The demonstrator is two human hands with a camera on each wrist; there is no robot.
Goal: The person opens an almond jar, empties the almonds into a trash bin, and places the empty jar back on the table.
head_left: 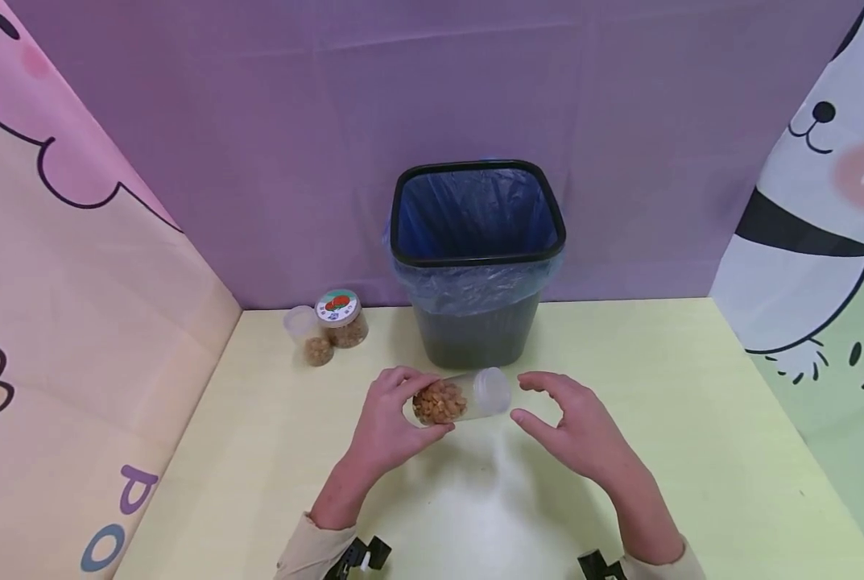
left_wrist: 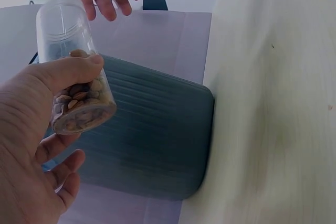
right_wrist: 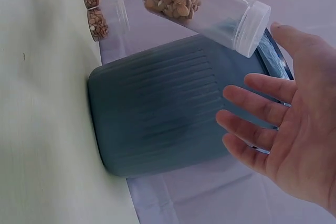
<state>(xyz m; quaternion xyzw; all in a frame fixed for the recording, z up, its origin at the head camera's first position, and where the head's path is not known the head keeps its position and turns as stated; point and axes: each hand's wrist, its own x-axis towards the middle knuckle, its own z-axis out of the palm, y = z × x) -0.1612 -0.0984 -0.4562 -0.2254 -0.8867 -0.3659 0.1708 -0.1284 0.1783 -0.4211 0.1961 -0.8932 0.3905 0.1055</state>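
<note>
My left hand grips a clear plastic jar partly filled with brown nuts, holding it on its side above the table with its white lid pointing right. In the left wrist view my left hand wraps the jar near its nut-filled base. My right hand hovers open just right of the lid, fingers spread, not touching it. The right wrist view shows my right hand below the lid end of the jar.
A dark bin lined with a blue bag stands behind the jar at the purple back wall. Two more small jars of nuts sit at the back left. The pale yellow table is walled by printed panels left and right.
</note>
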